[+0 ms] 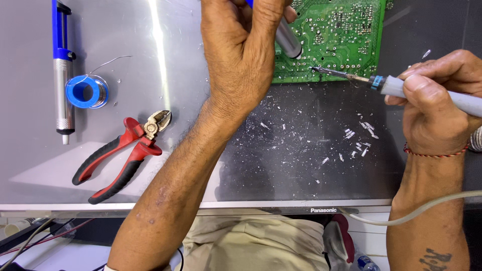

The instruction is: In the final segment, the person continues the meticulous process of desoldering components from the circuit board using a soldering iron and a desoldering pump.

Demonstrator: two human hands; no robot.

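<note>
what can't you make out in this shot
- Head view: the upper part of the metal tool in the left hand is hidden by the hand and the top edge.
- The green circuit board is cut off by the top edge.
- The soldering iron handle's rear is covered by the right hand.

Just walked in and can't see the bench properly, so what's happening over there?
A person is working on a green circuit board with both hands. The right hand holds a soldering iron, its tip touching the board's lower edge. The left hand holds a grey desoldering pump with its nozzle down on the board beside the tip. Small white scraps litter the dark surface. To the left lie red-handled cutters, a blue solder spool and a second pump.
</note>
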